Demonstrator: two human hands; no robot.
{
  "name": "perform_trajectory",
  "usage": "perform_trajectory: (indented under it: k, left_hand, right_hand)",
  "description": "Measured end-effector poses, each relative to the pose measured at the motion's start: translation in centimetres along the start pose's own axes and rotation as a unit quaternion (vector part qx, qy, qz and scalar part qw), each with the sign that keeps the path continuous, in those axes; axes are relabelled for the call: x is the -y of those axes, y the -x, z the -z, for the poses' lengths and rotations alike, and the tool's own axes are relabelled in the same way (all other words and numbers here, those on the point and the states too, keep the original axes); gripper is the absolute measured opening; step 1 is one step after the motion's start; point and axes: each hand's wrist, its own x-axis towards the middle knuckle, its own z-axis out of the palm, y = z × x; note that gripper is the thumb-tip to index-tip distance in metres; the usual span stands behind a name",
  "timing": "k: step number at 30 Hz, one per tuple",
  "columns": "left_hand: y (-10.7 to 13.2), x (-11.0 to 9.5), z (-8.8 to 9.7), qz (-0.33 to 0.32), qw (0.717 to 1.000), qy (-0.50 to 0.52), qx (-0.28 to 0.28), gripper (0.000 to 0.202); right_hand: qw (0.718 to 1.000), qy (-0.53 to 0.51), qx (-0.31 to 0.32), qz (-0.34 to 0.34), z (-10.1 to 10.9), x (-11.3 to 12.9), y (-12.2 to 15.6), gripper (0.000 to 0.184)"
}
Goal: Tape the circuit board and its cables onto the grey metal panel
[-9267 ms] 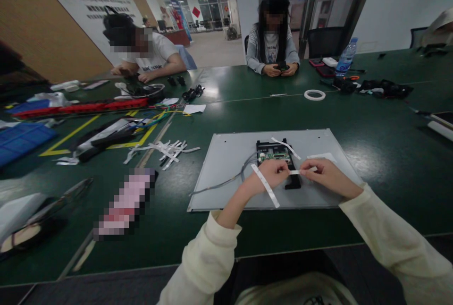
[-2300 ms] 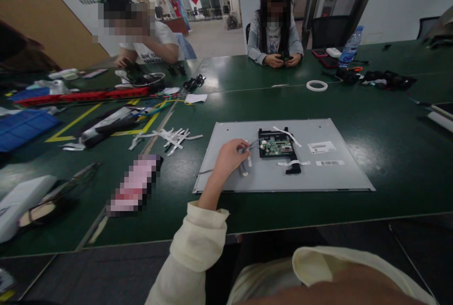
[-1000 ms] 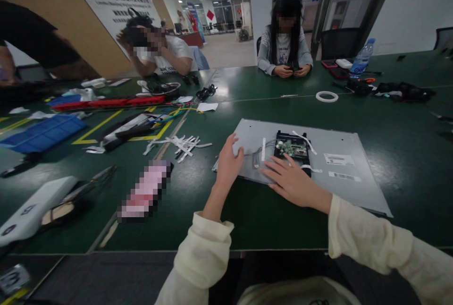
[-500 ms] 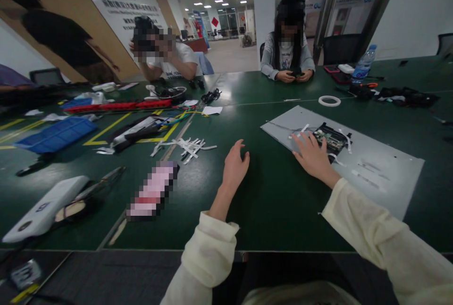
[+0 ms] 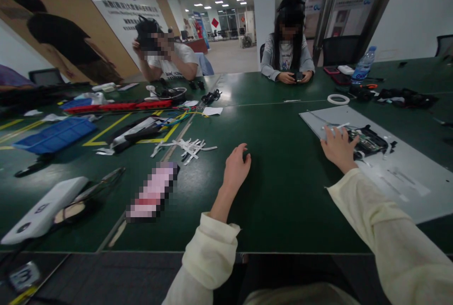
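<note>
The right hand (image 5: 338,147) lies flat, fingers spread and holding nothing, on the grey panel (image 5: 399,177). The panel sits at a slant on the right side of the green table (image 5: 283,201), and the fingertips are just beside its circuit board (image 5: 366,139) (small and dark-framed). The left hand (image 5: 237,168) is open and empty over bare table, well apart from the panel, with scattered white strips (image 5: 186,147) farther left.
</note>
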Motion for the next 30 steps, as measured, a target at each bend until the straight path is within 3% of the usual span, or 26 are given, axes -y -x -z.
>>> perform_trajectory:
  k: [12,22,30]
  left_hand:
    - [0.1,-0.1,-0.2,-0.013,0.999,-0.029,0.019,0.031]
    - [0.1,-0.1,-0.1,-0.014,0.998,-0.043,0.036,0.031]
    - [0.1,-0.5,0.1,-0.013,0.998,-0.042,0.045,0.03]
  right_hand:
    - [0.998,-0.004,-0.031,-0.045,-1.3,-2.5,-0.7,0.047]
    - [0.996,-0.046,-0.001,-0.077,-2.3,-5.8,-1.7,0.051]
    - [0.995,-0.071,-0.03,-0.062,-0.3,-6.1,-2.3,0.035]
